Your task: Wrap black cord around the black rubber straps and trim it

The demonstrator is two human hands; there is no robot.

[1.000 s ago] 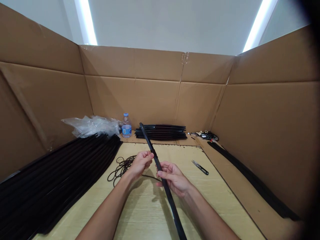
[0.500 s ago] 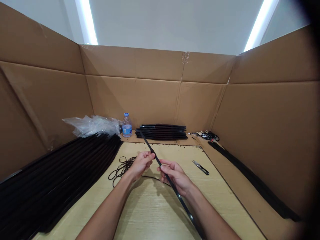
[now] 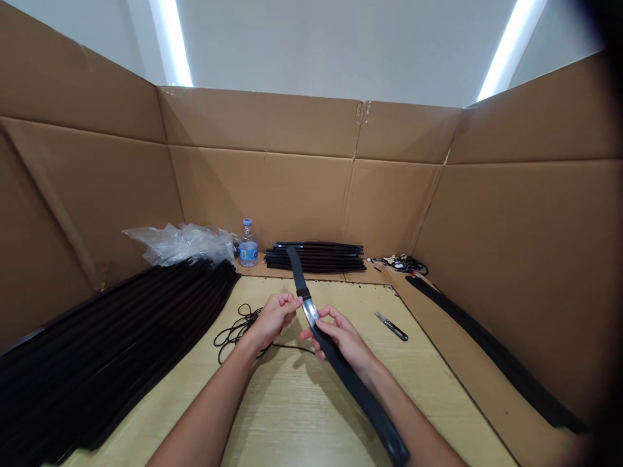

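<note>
- So the black strip (image 3: 341,363) is being held up over the near-middle of the tabletop (image 3: 272,402), its long axis slanted from far left to near right.
- The left hand (image 3: 272,321) is pinched onto the strip's left edge, right by the dark wrap (image 3: 304,293); whether the wrap itself is caught can't be told.
- The strip's nearer stretch is clamped between thumb and fingers of the right hand (image 3: 343,334), so the wrap is reached more closely by the left one.
- Loose black cord (image 3: 238,331) is bunched beyond the left forearm; snips (image 3: 393,327) are parked off right, untouched.
</note>
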